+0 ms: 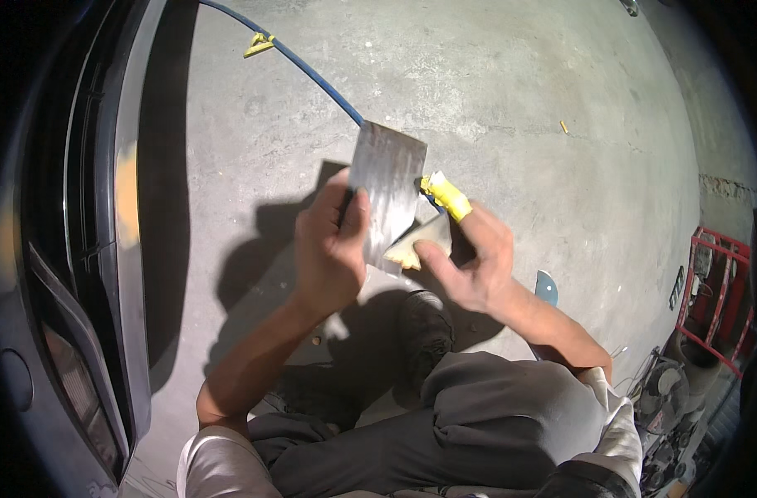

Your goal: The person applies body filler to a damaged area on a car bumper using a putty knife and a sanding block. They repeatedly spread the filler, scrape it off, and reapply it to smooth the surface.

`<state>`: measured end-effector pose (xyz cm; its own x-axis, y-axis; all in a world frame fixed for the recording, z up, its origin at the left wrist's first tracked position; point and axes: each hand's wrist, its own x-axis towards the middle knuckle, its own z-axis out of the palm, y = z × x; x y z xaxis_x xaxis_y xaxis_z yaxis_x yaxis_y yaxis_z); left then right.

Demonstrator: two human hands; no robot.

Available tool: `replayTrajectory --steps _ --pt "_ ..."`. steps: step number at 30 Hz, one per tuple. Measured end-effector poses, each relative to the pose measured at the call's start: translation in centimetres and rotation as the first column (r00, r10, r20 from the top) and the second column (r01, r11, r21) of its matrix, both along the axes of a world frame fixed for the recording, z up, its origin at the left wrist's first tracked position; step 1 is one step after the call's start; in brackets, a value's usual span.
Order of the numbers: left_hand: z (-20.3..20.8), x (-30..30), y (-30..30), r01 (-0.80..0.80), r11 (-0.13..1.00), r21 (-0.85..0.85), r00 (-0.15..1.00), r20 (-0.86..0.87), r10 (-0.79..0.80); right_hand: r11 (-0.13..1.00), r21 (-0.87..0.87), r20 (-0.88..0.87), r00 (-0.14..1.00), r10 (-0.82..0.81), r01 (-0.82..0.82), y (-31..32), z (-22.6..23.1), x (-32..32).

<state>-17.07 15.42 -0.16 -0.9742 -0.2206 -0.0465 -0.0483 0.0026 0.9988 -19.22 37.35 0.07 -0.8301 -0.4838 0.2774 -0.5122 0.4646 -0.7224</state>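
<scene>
The left hand point(333, 241) clasps the metal plate point(391, 178) at 12 o'clock by its 9 o'clock edge, the best hold for a probably light, stiff, smear-slick sheet, while the right hand point(482, 267) pinches a pale, likely flexible scraper point(436, 236) toward 4 o'clock, nearer than the blue hose point(309, 72) at 11 o'clock.

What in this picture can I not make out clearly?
All in the head view:
Fingertips of the left hand: behind the metal plate.
Part of the blue hose: also behind the plate.
Outer side of the vehicle: cut by the left edge.
Yellow bit on the floor: too small.
</scene>
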Motion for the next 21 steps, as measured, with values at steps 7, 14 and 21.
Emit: replayTrajectory --steps 7,14,21 --pt "1.3 0.0 -1.3 0.061 0.990 0.124 0.997 -0.051 -0.055 0.946 -0.216 0.249 0.951 -0.185 0.240 -1.1 4.5 -5.1" --pt "1.1 -0.5 -1.7 0.004 0.904 0.427 0.998 0.060 -0.033 0.980 -0.172 -0.045 0.994 0.098 -0.104 -2.2 4.1 -2.6" --pt "0.8 -0.1 -0.8 0.018 0.891 0.455 0.993 0.093 -0.068 0.982 -0.190 -0.024 1.000 0.019 -0.023 -2.3 4.6 -2.9"
